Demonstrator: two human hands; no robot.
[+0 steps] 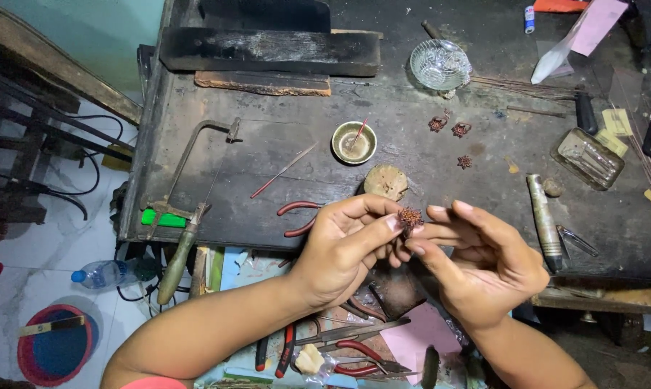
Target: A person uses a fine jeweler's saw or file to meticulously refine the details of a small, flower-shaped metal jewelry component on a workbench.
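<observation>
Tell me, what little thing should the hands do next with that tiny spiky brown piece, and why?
Probably put it down on the dark workbench beside the other three pieces. Both the left hand and the right hand pinch the spiky piece at their fingertips, with no tool in either hand, and similar brown pieces already lie together near the glass bowl.

The left hand (343, 245) hides part of the pliers (296, 216); the ornament's (410, 216) fine detail is perhaps too small to tell.
</observation>
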